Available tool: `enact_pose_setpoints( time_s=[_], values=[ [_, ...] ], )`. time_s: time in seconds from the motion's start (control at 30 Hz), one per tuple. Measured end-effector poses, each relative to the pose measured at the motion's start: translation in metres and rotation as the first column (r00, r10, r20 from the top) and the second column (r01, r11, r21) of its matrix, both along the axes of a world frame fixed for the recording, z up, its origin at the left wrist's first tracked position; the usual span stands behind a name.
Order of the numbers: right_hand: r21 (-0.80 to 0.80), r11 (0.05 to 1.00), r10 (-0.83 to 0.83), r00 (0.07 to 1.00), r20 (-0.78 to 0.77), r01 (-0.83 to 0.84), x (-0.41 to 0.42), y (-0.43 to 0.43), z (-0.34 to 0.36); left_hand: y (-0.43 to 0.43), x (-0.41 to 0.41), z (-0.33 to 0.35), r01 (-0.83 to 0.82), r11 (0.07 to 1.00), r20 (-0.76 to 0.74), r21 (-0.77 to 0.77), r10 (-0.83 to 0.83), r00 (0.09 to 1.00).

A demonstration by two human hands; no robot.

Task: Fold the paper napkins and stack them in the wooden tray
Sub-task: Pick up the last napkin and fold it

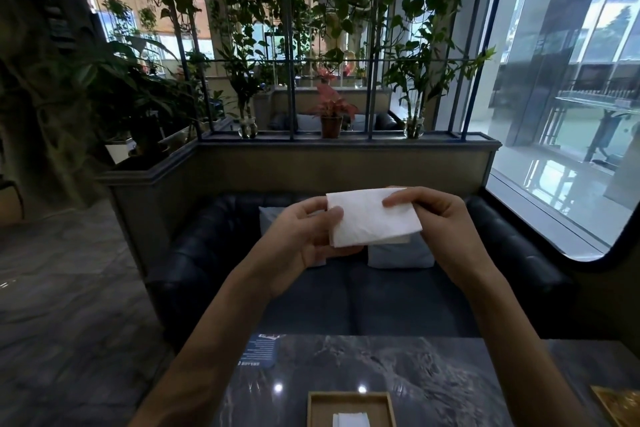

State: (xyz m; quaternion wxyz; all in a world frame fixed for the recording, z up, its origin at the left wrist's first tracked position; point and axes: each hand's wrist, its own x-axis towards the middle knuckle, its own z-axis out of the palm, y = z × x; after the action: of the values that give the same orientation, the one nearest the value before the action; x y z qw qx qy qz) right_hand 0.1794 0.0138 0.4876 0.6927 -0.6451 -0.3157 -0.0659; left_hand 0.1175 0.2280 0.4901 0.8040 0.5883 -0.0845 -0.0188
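both hands are raised in front of the body and hold one paper napkin [372, 222] between them. the left hand [301, 236] grips its left edge, with the thumb on the near face and the fingers curled behind and under the paper. the right hand [441, 218] pinches the upper right corner between thumb and fingertips.

the napkin is white and folded into a rough rectangle, slightly tilted so that its right side sits a little higher. its near face is soft and lightly creased. along the bottom right edge a second layer peeks out from under the top one, so the edges do not line up exactly. the napkin is held in the air, well above the worktop [433, 374], and shows against a dark sofa [381, 305] and a pale cushion [401, 256] behind it.

at the near edge of the view a shallow wooden tray [351, 398] sits on the dark, marbled worktop. inside it lies a small white pile of folded napkins [349, 421], partly cut off by the bottom of the view. a blue printed card [258, 352] lies at the far left corner of the worktop. beyond the sofa a ledge carries a red-leaved potted plant [331, 111] among green ones, with a big window [571, 97] to the right.
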Motion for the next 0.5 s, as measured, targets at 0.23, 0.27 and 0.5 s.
enact_pose_setpoints(
  time_s=[0.23,0.27,0.5],
  values=[
    [0.019,0.996,0.089,0.976,-0.201,-0.087,0.010,0.001,-0.008,0.001,0.005,-0.005,-0.263,0.950,0.128,0.170,0.243,0.962],
    [-0.009,0.999,0.049,0.983,-0.177,-0.051,0.011,0.002,-0.010,0.001,0.005,-0.005,-0.281,0.941,0.146,0.186,0.256,0.955],
    [0.029,0.998,-0.048,0.990,-0.133,0.053,0.016,0.012,-0.020,0.002,0.010,-0.011,-0.371,0.904,0.214,0.214,0.327,0.921]
  ],
)
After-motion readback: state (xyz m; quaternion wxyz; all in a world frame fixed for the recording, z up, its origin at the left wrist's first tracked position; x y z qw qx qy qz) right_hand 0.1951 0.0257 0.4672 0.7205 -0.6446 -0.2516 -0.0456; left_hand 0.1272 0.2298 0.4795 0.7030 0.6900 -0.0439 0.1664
